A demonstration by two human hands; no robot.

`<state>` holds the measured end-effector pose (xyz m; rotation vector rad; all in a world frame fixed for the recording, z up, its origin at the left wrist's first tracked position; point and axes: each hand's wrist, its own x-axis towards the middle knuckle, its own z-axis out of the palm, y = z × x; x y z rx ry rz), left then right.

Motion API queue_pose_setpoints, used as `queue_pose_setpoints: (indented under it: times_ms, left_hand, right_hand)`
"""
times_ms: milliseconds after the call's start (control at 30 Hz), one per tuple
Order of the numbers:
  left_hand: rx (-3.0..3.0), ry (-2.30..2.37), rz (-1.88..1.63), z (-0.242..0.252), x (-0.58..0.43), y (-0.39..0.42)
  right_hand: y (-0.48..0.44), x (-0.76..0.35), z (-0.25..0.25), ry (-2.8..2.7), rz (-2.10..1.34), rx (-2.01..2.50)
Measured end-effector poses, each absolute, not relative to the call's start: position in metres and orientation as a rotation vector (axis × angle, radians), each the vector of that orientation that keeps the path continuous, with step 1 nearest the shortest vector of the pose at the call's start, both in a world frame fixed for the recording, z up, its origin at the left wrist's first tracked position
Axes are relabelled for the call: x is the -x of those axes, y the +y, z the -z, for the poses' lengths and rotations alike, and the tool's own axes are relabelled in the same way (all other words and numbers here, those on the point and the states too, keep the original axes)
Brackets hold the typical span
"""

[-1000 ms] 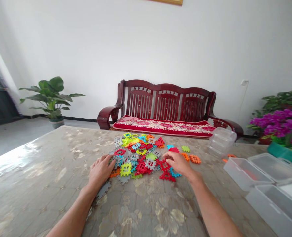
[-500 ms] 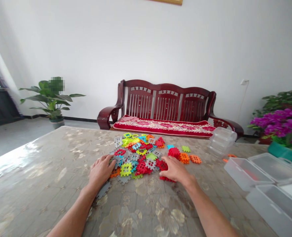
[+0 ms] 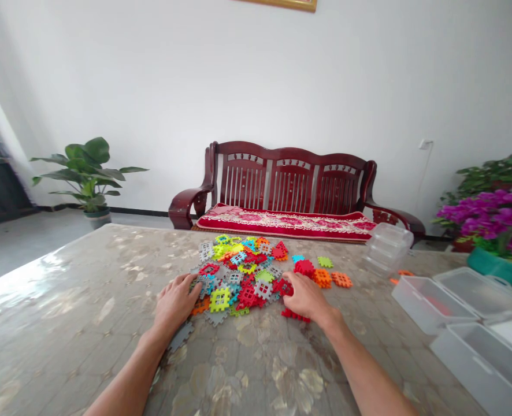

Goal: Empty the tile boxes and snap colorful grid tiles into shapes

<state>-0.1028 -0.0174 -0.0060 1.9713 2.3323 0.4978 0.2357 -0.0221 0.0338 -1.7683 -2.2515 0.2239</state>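
A heap of interlocking plastic waffle tiles (image 3: pixel 238 277) in red, grey, lime, teal and orange lies on a marbled table cover (image 3: pixel 65 300). My left hand (image 3: pixel 175 301) rests on the heap's left edge, fingers over grey and teal tiles. A loose grey tile (image 3: pixel 181 336) lies under that wrist. My right hand (image 3: pixel 305 297) presses on red tiles at the right edge, and a red tile (image 3: pixel 295 315) pokes out below it. Beyond that hand sit a red clump (image 3: pixel 304 267) and orange tiles (image 3: pixel 323 278). Whether either hand grips a tile is hidden.
A transparent stacked box (image 3: pixel 387 249) stands past the tiles. Open transparent plastic boxes (image 3: pixel 431 303) sit at the table's right side, holding some orange. A dark red wooden bench (image 3: pixel 288 179) stands behind the table, with potted plants on both sides.
My right hand has come down from above onto the red tiles. The red and orange tiles beyond it have bunched closer together. My left hand has hardly moved.
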Motion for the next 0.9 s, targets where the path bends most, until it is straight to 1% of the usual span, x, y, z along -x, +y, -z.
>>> queue_pose_setpoints:
  times_ms: [267, 400, 700, 900]
  left_hand:
    - [-1.968, 2.320, -0.526, 0.007, 0.102, -0.018]
    - [-1.971, 2.339, -0.561, 0.007, 0.102, -0.018]
    - [-1.997, 2.345, -0.540, 0.009, 0.104, -0.017]
    - [-1.987, 2.349, -0.527, 0.009, 0.104, -0.017]
  right_hand:
    - [-0.010, -0.260, -0.051, -1.844, -0.059, 1.628]
    - [-0.003, -0.278, -0.050, -1.695, 0.038, 1.663]
    - [0.004, -0.291, -0.033, -1.701, 0.079, 1.778]
    - [0.005, -0.291, -0.031, -1.682, 0.122, 1.803]
